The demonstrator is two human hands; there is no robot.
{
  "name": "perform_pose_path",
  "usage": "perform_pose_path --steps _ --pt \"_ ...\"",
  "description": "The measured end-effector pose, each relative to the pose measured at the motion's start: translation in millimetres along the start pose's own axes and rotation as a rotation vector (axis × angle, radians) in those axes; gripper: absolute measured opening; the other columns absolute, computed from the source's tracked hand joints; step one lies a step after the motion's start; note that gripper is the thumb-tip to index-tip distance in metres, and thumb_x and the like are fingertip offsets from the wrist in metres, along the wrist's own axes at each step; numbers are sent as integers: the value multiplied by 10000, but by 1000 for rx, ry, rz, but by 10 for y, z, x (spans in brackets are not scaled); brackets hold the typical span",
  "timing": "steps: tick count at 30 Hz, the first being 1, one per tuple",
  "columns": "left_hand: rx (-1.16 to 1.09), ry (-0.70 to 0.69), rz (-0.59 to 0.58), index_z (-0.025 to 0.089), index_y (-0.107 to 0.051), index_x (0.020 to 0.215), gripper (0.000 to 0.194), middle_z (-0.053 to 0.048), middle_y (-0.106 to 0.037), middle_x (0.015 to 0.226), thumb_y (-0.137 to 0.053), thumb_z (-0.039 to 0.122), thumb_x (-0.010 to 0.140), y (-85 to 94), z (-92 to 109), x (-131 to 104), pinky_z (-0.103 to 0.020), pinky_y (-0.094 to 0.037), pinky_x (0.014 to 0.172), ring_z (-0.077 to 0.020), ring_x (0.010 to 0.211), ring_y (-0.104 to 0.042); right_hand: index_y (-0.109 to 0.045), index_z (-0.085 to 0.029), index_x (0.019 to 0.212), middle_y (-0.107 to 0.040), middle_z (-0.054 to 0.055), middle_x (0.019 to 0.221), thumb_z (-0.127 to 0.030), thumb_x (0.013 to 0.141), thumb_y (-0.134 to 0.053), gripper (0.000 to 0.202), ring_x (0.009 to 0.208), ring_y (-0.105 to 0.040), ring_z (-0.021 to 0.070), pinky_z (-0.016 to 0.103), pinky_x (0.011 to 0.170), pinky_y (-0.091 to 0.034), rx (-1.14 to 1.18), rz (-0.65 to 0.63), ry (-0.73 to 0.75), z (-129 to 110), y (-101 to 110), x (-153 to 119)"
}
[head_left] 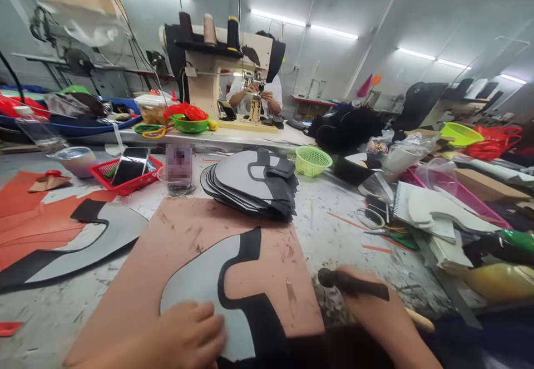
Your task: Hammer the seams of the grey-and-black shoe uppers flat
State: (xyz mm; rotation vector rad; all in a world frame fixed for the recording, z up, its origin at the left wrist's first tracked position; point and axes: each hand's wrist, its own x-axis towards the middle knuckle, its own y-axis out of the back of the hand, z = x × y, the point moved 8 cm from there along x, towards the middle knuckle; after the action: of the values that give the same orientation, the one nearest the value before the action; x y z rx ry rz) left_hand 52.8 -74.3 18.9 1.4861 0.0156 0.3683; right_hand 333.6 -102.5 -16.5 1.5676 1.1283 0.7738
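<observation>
A curved grey and black shoe upper piece (196,280) lies flat on a pink board (142,257) right in front of me. My left hand (194,330) rests on the piece's near left part, its fingers curled and close together against the grey surface. To the right of the board, my right hand (371,302) is closed around a hammer (354,284). The hammer's dark head points left and its wooden handle sticks out behind the hand. Beyond the board's far edge sits a stack of similar grey and black pieces (250,182). Another such piece (100,241) lies at the left.
A red basket (125,188) holding a phone and a light green basket (314,161) flank the stack. Orange-red sheets (33,230) lie left. Notebook (400,202) and assorted clutter crowd the right. Across the table a person (273,93) works at a sewing machine (204,79).
</observation>
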Motion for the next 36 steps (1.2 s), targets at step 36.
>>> perform_pose_path --steps 36 --pt "-177 98 6 228 -633 929 255 -19 -591 759 -431 85 866 -450 -139 512 -286 -375 634 -155 711 -512 -594 -183 840 -654 40 669 -175 763 -492 128 638 -615 174 231 523 -301 -316 -230 394 -1364 -45 67"
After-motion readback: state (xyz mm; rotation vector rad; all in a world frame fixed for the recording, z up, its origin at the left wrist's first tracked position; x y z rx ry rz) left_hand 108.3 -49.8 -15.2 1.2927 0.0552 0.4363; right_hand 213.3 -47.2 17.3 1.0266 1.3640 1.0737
